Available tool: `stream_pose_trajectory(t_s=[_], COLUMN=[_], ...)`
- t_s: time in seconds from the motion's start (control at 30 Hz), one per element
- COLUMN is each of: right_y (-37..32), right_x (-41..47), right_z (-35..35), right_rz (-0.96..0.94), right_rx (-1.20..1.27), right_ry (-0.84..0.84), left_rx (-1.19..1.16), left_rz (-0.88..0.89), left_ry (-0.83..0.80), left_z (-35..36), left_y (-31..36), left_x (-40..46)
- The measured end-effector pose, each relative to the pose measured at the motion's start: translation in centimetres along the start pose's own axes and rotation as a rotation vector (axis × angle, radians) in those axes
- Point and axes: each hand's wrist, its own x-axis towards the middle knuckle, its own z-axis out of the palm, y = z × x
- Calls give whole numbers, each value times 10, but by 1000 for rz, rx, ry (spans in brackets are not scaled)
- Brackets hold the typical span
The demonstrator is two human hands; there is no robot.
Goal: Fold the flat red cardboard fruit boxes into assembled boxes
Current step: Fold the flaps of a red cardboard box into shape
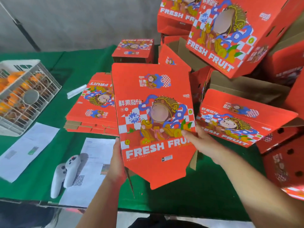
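Observation:
I hold one flat red cardboard fruit box point(153, 116) up over the green table, printed side toward me, "FRESH FRUIT" across its lower part. My left hand point(117, 163) grips its lower left edge. My right hand point(199, 139) pinches its right edge, thumb on the printed face. A stack of flat red boxes point(93, 106) lies on the table behind it to the left. Assembled red boxes point(230, 35) are piled high at the right, one point(243, 119) close beside my right hand.
A white wire crate point(24, 96) with oranges stands at the left on the green table point(197, 193). Printed paper sheets point(28, 150) and two white handheld controllers point(65, 173) lie near the front edge. Another small red box point(134, 50) sits at the back.

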Motion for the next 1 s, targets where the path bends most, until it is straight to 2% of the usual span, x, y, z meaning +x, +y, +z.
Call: stream_pose_trajectory(t_s=[0.13, 0.2, 0.4, 0.53, 0.6, 0.67, 0.8, 0.9, 1.0], right_y=[6, 6, 6, 6, 3, 0, -7, -13, -15], right_x=[-4, -8, -12, -14, -14, -15, -23, -31, -39], right_z=[-9, -12, -11, -22, -32, -42, -51, -50, -48], right_rz=[-111, -165, -147, -53, -21, -34, -77, -69, -50], right_rx=[153, 189, 195, 209, 273, 353, 297, 375, 503], right_ry=[131, 134, 188, 255, 238, 190, 122, 100, 62], left_rx=[102, 125, 207, 274, 260, 200, 207, 330, 540], left_rz=[-6, 20, 54, 89, 60, 42, 87, 136, 218], left_ry=[-7, -4, -133, 13, 28, -26, -205, -346, -329], left_z=[10, 15, 22, 23, 20, 17, 15, 12, 17], left_y=[2, 5, 7, 24, 32, 38, 39, 34, 36], left_x=[-3, -6, -13, -9, -7, -8, -17, -28, -44])
